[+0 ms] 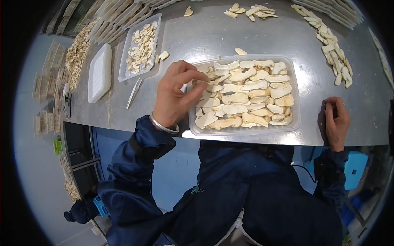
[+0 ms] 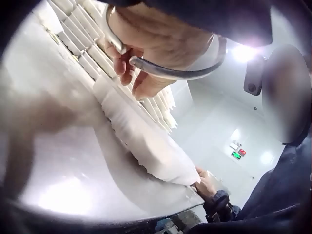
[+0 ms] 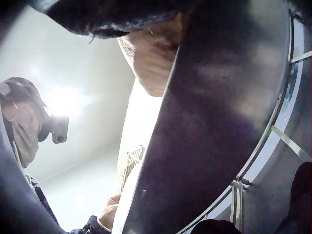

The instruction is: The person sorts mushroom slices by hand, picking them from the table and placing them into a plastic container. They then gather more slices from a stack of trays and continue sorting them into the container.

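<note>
A clear plastic tray [image 1: 297, 98] filled with rows of pale dried mushroom slices [image 1: 236, 98] lies near the table's front edge. My left hand [image 1: 176, 92], with a silver bangle at its wrist, is over the tray's left side. Its thumb and index finger point at the upper-left slices, a small gap between their tips. The left wrist view shows these fingers [image 2: 141, 85] bent down above the tray [image 2: 146, 136], with no slice visible between them. Loosely curled, my right hand [image 1: 338, 123] rests at the front edge of the table, right of the tray, holding nothing.
Left on the metal table [image 1: 184, 41] are tweezers [image 1: 134, 93], a white ribbed tray [image 1: 99, 74] and a tray [image 1: 122, 67] of small pieces. A long row of slices [image 1: 328, 45] lies at the right, loose slices [image 1: 260, 12] at the back. Stacked trays [image 1: 119, 18] stand back left.
</note>
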The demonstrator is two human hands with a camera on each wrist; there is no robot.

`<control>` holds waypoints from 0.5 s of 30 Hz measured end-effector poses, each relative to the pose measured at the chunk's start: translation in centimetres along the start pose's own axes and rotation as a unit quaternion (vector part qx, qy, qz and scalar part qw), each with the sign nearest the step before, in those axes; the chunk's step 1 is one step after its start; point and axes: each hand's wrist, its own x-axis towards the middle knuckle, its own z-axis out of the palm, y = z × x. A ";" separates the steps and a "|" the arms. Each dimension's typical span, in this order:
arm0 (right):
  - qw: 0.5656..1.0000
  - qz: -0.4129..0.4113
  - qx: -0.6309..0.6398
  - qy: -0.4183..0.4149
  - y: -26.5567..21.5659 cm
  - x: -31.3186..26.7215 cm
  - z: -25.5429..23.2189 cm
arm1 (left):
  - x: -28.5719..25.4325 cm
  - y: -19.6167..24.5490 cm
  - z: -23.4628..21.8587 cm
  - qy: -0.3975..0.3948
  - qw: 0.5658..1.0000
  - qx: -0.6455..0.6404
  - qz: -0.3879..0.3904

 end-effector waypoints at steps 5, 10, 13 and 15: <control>1.000 0.017 0.009 -0.007 -0.3 0.0 -0.1 | 1.0 1.1 0.7 -0.058 0.996 0.062 0.038; 1.000 0.024 0.014 -0.009 -0.3 0.0 0.0 | 0.8 0.8 1.2 -0.062 0.996 0.045 0.043; 0.999 0.021 0.023 -0.007 -0.1 -0.1 -0.1 | 0.8 0.7 1.3 -0.057 0.996 0.052 0.045; 1.000 0.018 0.017 -0.005 -0.1 0.0 -0.1 | 0.8 0.4 1.4 -0.048 0.997 0.035 0.046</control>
